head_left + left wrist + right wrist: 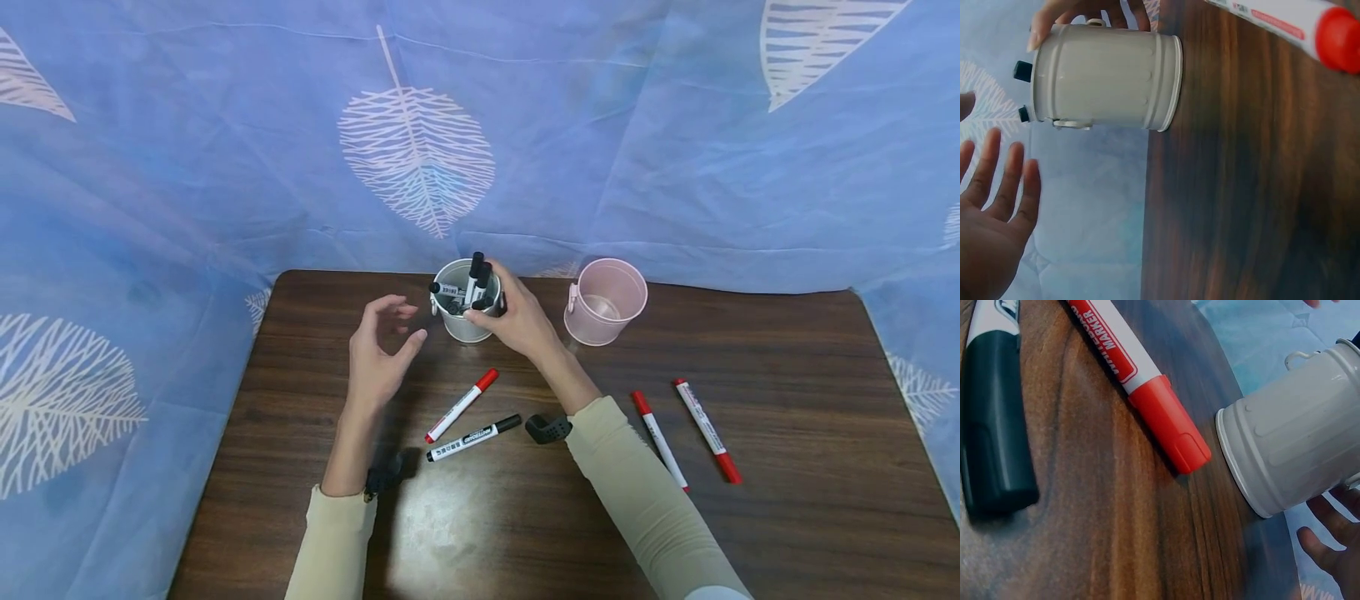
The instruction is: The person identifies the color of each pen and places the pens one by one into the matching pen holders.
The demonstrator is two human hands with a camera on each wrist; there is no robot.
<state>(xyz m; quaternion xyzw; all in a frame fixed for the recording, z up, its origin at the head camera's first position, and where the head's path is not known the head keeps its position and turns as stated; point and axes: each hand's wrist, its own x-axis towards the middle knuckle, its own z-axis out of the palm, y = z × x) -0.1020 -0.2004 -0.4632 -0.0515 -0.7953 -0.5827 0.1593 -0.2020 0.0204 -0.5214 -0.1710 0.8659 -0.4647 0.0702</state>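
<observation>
Head view: the white bucket (465, 312) stands near the far edge of the brown desk (787, 500), close to the blue leaf-print cloth (187, 167) hanging behind it, with the pink bucket (606, 302) just beside it to the right and bare desk open toward the near edge. The right hand (517, 317) grips the white bucket, fingers curled round its rim and side, where black markers (477, 279) stand upright inside. The left hand (378, 358) hovers just left of the bucket, its fingers spread wide and loosely bent, holding nothing and touching nothing. Between the forearms lie a red-capped marker (461, 405) and a black-capped marker (474, 437), near each other; two more red markers (682, 429) lie well apart on the right. The left wrist view shows the bucket's ribbed side (1104, 78) and the gap between it and the open palm (988, 225). The right wrist view alone shows the red cap (1169, 425) lying near the bucket's base (1241, 462) without touching it.
</observation>
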